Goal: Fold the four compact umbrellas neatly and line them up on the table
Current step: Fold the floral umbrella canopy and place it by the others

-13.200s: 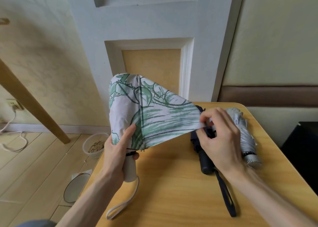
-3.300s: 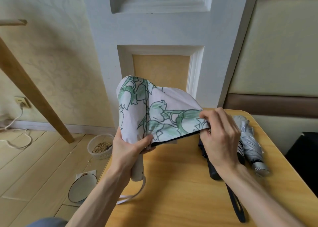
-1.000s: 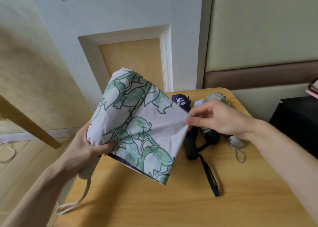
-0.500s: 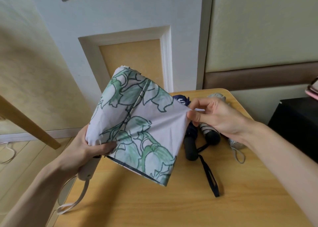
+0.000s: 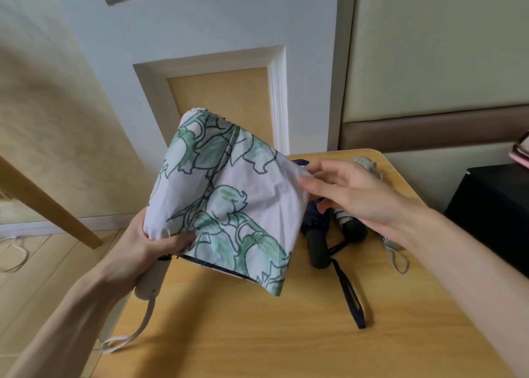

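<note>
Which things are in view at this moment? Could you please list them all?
floral umbrella: one, white and green, held above the table's left part
navy umbrella: one, navy with black handle, lying on the table
striped umbrella: one, grey-striped with black handle, right beside the navy one
silver umbrella: one, silver, rightmost on the table
table: one, yellow wood, fills the lower frame
cabinet: one, black, right of the table
left hand: one, grips the floral umbrella's handle end
right hand: one, pinches its canopy edge

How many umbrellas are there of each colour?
Green-flowered umbrella: 1
Navy umbrella: 1
Striped umbrella: 1
Silver umbrella: 1
Total: 4
</note>
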`<state>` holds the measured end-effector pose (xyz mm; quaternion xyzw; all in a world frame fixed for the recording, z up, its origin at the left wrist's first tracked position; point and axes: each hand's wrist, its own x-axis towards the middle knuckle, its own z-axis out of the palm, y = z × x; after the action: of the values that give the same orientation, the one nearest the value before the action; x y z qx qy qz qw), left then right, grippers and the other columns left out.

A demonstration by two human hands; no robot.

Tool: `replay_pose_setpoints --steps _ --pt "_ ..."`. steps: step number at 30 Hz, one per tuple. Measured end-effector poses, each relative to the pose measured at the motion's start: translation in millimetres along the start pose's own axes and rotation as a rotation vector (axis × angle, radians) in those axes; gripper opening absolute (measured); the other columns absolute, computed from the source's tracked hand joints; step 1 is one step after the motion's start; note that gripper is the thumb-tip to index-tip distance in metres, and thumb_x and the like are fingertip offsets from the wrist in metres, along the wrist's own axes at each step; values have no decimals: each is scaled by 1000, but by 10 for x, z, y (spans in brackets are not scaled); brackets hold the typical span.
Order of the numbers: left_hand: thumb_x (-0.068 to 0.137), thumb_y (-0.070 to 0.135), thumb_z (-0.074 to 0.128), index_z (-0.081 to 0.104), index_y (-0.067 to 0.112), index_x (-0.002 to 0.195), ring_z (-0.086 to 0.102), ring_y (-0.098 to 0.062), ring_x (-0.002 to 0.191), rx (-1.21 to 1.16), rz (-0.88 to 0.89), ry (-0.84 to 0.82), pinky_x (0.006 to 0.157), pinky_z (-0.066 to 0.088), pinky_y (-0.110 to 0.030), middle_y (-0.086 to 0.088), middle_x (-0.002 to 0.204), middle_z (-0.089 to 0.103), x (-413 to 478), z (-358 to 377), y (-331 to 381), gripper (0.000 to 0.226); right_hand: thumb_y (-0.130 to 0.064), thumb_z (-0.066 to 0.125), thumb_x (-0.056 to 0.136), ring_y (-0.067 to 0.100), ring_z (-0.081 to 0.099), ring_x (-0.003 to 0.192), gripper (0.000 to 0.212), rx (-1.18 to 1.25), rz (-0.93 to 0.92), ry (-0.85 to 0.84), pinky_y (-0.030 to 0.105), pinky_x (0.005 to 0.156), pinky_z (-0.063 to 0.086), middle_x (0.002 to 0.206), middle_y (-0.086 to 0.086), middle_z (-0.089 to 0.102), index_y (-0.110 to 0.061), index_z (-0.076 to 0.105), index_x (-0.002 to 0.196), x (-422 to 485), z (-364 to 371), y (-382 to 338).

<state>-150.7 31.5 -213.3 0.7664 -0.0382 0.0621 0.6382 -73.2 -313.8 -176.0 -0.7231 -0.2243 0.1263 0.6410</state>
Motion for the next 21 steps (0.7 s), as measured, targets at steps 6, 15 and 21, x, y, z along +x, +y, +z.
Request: replay_pose_setpoints --steps 6,15,21 --pt "60 32 92 73 27 118 67 -50 106 2 9 -10 89 55 -62 -16 117 76 -8 12 6 61 -29 76 86 13 70 89 21 53 -8 74 26 72 53 96 3 77 -11 77 98 0 -109 35" --pt "63 22 93 63 22 130 73 -41 99 34 -3 67 82 62 -56 -10 113 77 16 123 -134 74 -39 77 93 26 78 102 30 181 258 237 35 88 62 105 5 82 -14 78 110 55 126 108" --pt "68 13 100 63 19 130 75 -28 76 -19 -38 53 61 63 -42 -11 102 78 31 303 -89 72 -15 80 90 19 75 83 19 189 95 365 24 69 60 92 6 81 -6 76 107 89 115 -76"
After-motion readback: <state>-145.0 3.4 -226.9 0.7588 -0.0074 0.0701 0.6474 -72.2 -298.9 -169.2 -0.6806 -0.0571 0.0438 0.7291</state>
